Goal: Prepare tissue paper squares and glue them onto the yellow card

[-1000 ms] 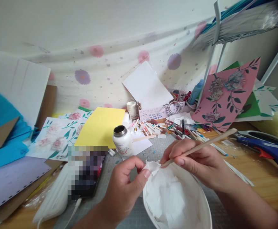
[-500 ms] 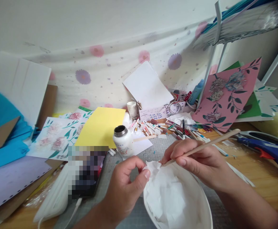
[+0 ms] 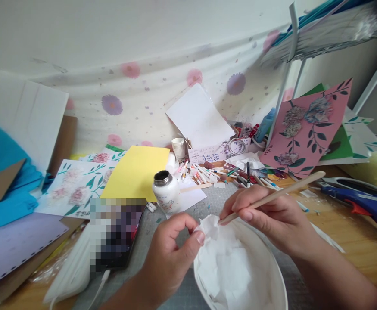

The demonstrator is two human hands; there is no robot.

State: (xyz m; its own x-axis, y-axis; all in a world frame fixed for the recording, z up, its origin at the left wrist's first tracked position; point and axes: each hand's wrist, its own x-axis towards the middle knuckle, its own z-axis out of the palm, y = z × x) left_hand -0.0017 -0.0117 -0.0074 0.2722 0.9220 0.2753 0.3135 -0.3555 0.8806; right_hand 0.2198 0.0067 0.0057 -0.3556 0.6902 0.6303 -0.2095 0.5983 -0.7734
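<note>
Presently in left hand [image 3: 167, 254]: thumb and index finger pinched on a crinkled piece of white tissue paper [image 3: 209, 225].
Right hand [image 3: 262, 217]: grasping a slender wooden stick [image 3: 281, 193] between thumb and fingers, pen-fashion; the stick slants, its upper end pointing right.
Stick's lower tip: at the tissue piece's right edge; firm contact cannot be confirmed.
Tissue piece location: above the far left rim of a white bowl [image 3: 284, 280], between the two hands.
Bowl contents: loose, overlapping white paper pieces [image 3: 233, 271]; near side cut off by the frame.
Work surface: grey gridded cutting mat [image 3: 216, 199] over a wooden table [image 3: 362, 258].
Beyond the left hand: open white bottle [image 3: 167, 199], upright, metal-necked; yellow sheet [image 3: 136, 170] just behind it.
Left side: smartphone [image 3: 135, 241], partly pixelated, white cable [image 3: 102, 282] attached.
Back of table: scattered markers [image 3: 204, 174]; stacked paper cups [image 3: 178, 148].
Right side: blue glue gun [image 3: 356, 198], lying near a pink sheet with flowers [image 3: 335, 103], which stands tilted.
</note>
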